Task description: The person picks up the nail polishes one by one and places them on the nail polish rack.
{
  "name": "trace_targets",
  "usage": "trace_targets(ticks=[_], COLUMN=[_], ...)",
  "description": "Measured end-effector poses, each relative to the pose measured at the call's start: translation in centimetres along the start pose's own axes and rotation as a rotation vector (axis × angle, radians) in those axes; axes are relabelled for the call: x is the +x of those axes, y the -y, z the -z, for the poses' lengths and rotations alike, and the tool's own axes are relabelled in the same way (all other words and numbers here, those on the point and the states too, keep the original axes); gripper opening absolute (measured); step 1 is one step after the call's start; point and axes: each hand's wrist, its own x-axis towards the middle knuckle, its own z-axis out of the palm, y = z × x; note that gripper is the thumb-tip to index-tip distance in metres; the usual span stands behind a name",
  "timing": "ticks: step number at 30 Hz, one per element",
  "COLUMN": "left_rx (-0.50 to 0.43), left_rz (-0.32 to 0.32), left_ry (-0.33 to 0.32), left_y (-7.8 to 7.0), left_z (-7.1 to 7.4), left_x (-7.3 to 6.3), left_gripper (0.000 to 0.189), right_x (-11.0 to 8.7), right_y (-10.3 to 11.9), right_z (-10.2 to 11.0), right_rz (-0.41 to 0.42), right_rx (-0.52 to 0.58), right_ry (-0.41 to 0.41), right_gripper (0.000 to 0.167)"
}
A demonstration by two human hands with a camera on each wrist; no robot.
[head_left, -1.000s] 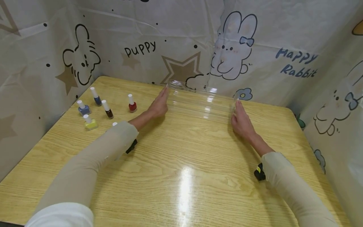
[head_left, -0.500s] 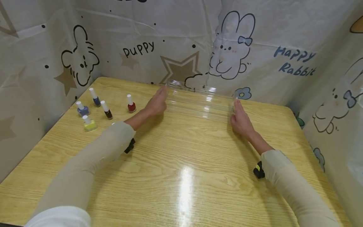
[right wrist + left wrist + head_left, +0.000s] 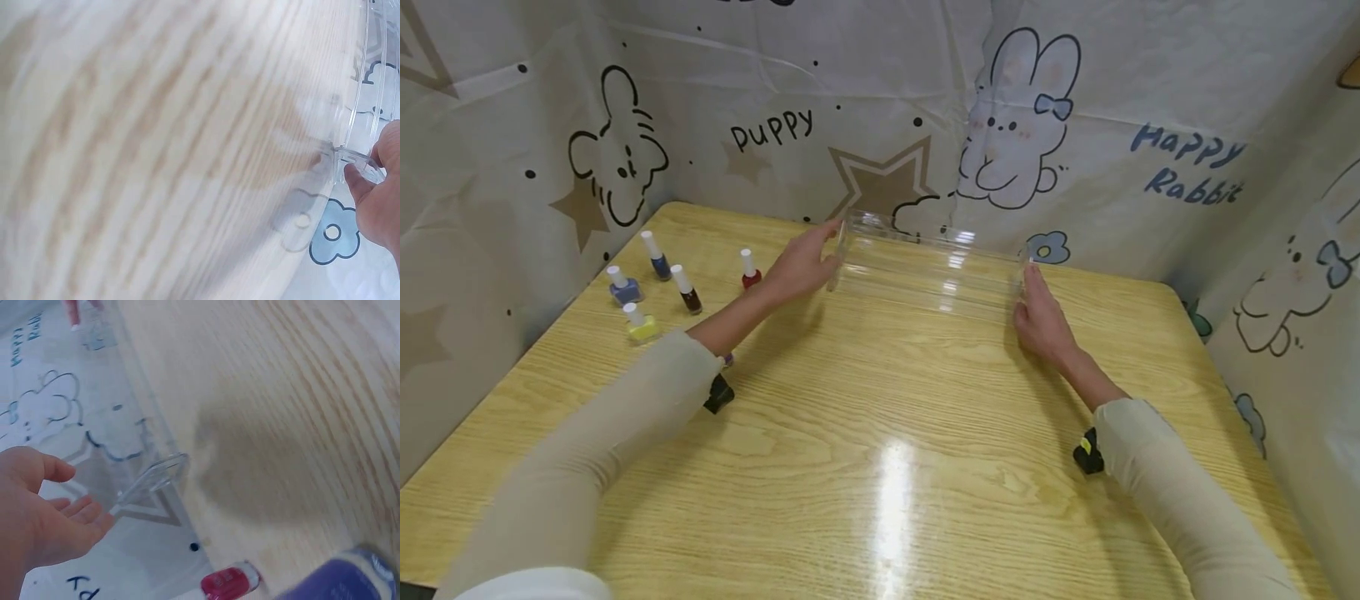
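A clear acrylic rack (image 3: 948, 286) with stepped tiers stands at the back of the wooden table. At its right end, my right hand (image 3: 1045, 321) pinches the side panel; the right wrist view shows thumb and fingers on either face of that panel (image 3: 356, 156). My left hand (image 3: 801, 262) is just off the rack's left end. Its fingers are loosely bent and hold nothing in the left wrist view, with the left side panel (image 3: 153, 478) beyond the fingertips. A red nail polish bottle (image 3: 750, 271) is partly hidden behind the left hand.
Several white-capped nail polish bottles stand at the table's left: dark blue (image 3: 657, 260), lavender (image 3: 624, 288), dark brown (image 3: 688, 293) and yellow (image 3: 642, 327). A purple bottle (image 3: 340, 581) lies under the left forearm's line. A printed cloth (image 3: 880, 100) hangs right behind the table.
My left hand has let go of the rack's left end and drawn back a little to the left. The right hand and the rack stay in place.
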Motion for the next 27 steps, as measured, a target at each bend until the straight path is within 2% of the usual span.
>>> trace_targets(ticks=[4,10,15,20,23,27], left_rx=[0.009,0.002,-0.023,-0.049,-0.006,0.053], left_rz=[-0.014,0.005,0.035,0.096,0.128,0.157], left_ry=[0.026,0.03,0.019,0.013,0.037,0.112], left_y=[-0.6,-0.8,0.2,1.2,1.7,2.4], left_z=[1.5,3.9,5.4,6.9,7.8,8.8], left_x=[-1.1,-3.1,-5.1,-7.4,-8.6,-9.8], left_gripper=[0.048,0.039,0.038,0.037,0.038,0.048], right_x=[0.0,0.0,0.1,0.3,0.2,0.1], right_y=[-0.2,-0.3,-0.2,0.0,0.1,0.1], right_z=[-0.1,-0.1,0.1,0.2,0.2,0.2], right_rz=[0.002,0.0,0.01,0.0,-0.005,-0.007], right_rx=[0.006,0.01,0.006,0.001,-0.005,0.0], right_ry=[-0.01,-0.009,-0.011,0.0,0.002,0.003], right_gripper=[0.065,0.065,0.066,0.066,0.066,0.065])
